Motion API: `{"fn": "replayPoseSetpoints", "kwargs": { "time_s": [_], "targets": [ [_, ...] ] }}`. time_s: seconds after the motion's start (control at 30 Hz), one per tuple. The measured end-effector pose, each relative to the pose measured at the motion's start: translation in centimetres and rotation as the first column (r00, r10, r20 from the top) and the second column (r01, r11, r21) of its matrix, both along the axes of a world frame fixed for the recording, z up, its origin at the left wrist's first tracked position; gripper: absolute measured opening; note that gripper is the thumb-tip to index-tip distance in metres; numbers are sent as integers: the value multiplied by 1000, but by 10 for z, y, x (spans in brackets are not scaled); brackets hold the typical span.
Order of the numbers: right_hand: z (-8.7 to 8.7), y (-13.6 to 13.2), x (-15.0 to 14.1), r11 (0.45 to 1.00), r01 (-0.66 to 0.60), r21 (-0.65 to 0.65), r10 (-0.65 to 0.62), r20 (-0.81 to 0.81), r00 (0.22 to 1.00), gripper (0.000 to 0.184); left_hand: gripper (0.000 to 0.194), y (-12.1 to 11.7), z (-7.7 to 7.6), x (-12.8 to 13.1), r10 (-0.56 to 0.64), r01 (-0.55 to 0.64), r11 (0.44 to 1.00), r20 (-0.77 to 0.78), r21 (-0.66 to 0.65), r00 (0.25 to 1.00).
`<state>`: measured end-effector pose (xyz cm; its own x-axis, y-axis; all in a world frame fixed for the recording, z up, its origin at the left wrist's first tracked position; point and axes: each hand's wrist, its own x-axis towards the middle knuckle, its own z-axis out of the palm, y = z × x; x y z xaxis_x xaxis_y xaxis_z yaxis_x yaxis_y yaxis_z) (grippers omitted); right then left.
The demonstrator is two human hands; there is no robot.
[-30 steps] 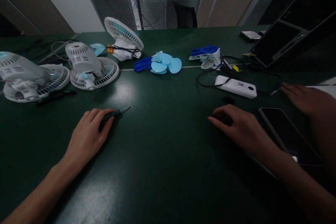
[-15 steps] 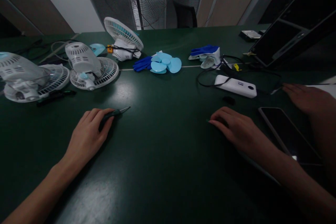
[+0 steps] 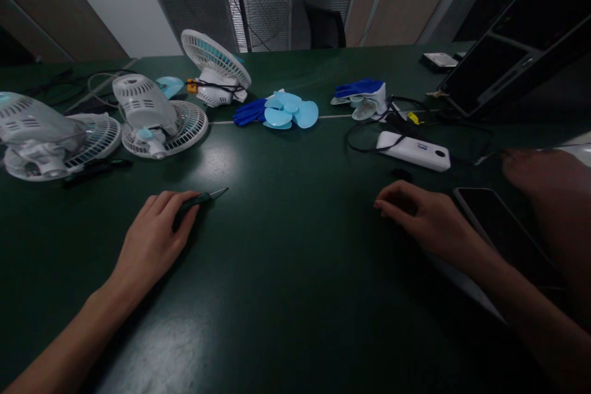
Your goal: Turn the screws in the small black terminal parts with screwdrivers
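Observation:
My left hand [image 3: 154, 231] rests on the dark green table [image 3: 277, 271], its fingers closed round the dark handle of a screwdriver [image 3: 205, 197]. The metal shaft sticks out to the right, low over the tabletop. Farther right, my right hand [image 3: 418, 215] is lifted a little, with thumb and forefinger pinched together. Whatever is between those fingertips is too small to make out. A phone [image 3: 501, 225] with a dark screen lies beside my right wrist, and a white power bank [image 3: 414, 151] sits just beyond the hand.
Small white fans [image 3: 143, 101] stand at the left, with another dark-handled tool [image 3: 98, 170] before them. A light blue fan blade [image 3: 290, 111] lies on blue gloves [image 3: 249, 112]; more gloves [image 3: 360, 97] lie farther right. Another person's hand [image 3: 545, 169] is at the right edge, near cables.
My right hand has risen slightly and drawn to the right, its fingertips closing in. The other person's hand has shifted at the right edge. My left hand keeps the screwdriver in place.

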<state>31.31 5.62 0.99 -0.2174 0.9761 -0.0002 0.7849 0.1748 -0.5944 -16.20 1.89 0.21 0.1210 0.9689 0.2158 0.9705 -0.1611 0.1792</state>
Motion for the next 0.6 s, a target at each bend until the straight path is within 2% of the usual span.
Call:
{"fn": "replayPoseSetpoints", "kwargs": {
  "time_s": [0.13,0.23,0.3,0.43,0.53,0.6],
  "targets": [
    [-2,6,9,996,90,25,-88,-68,994,35,42,0,-1,-1,4,-4,1000,6,-7,1000],
    [-2,9,13,977,167,132,-156,-92,983,41,42,0,0,-1,2,-2,1000,10,-7,1000],
    [-1,11,15,949,183,256,-180,-34,983,41,43,-1,0,-1,2,-2,1000,13,-5,1000],
    [-2,15,21,867,118,484,-203,127,971,32,42,-1,-1,-1,-3,2,1000,17,2,1000],
    [-5,18,27,820,105,563,-246,181,952,30,42,-1,-2,-2,-5,5,1000,13,4,1000],
    [-9,21,31,824,94,559,-263,230,937,30,42,0,-2,-2,-5,5,1000,9,-2,1000]
  ]
}}
